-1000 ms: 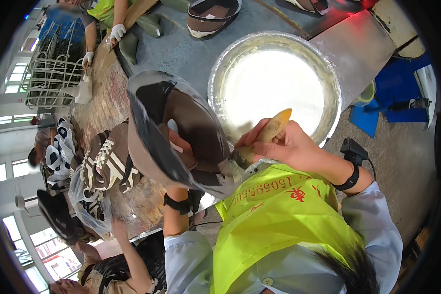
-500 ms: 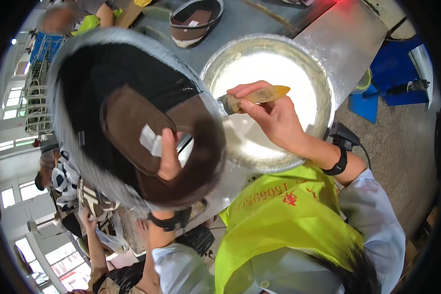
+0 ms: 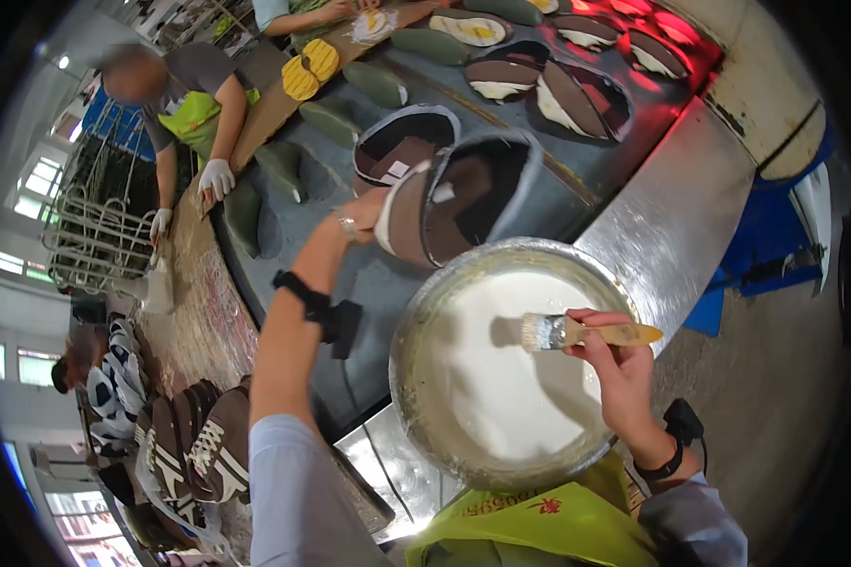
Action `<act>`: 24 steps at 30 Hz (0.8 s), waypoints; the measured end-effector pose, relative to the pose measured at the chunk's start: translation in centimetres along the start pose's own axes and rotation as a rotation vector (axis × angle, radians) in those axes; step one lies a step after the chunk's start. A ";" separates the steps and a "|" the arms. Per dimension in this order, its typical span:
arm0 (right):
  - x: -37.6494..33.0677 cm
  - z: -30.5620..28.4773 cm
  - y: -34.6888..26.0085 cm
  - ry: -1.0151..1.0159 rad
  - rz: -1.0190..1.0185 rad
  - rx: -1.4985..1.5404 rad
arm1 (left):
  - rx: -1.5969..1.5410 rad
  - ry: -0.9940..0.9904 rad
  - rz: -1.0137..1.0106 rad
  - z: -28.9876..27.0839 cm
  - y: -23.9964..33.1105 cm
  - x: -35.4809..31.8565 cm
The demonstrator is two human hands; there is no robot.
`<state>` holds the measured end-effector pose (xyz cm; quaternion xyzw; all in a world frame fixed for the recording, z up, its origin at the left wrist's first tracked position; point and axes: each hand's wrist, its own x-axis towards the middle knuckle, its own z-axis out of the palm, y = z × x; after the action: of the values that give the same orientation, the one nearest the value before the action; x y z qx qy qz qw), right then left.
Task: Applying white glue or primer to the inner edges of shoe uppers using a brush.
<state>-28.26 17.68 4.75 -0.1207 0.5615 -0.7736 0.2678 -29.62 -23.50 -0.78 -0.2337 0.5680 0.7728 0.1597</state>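
- Brown shoe upper [image 3: 463, 203] hides most of the left hand [image 3: 373, 215], whose fingers grip its near edge, out over the grey conveyor [image 3: 284, 274].
- Metal basin [image 3: 416, 397] at the conveyor's near edge holds white glue.
- Right hand [image 3: 610, 364] pinches a brush [image 3: 577, 332] above the glue.
- Earlier, the upper filled the left of the view.

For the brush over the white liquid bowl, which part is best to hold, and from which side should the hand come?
Grip the brush by its yellowish wooden handle, coming from the person's right. It lies almost level above the metal bowl of white liquid, bristles pointing left over the liquid and likely wet, while the handle end sticks out to the right. The right hand holds it there already, fingers pinching the handle.
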 end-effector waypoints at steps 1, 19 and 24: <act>0.1 -0.3 -0.2 0.004 -0.002 -0.023 | -0.016 -0.016 0.009 0.8 -0.1 1.5; -0.7 0.7 -0.2 -0.044 0.034 -0.001 | 0.523 0.388 0.153 5.8 -3.5 -1.5; -0.8 -0.1 -0.2 -0.014 0.022 -0.030 | 0.401 0.224 0.083 9.4 -0.6 1.0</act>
<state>-27.73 18.21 5.04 -0.1240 0.5725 -0.7611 0.2786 -31.87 -14.37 0.56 -0.2581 0.7335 0.6195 0.1072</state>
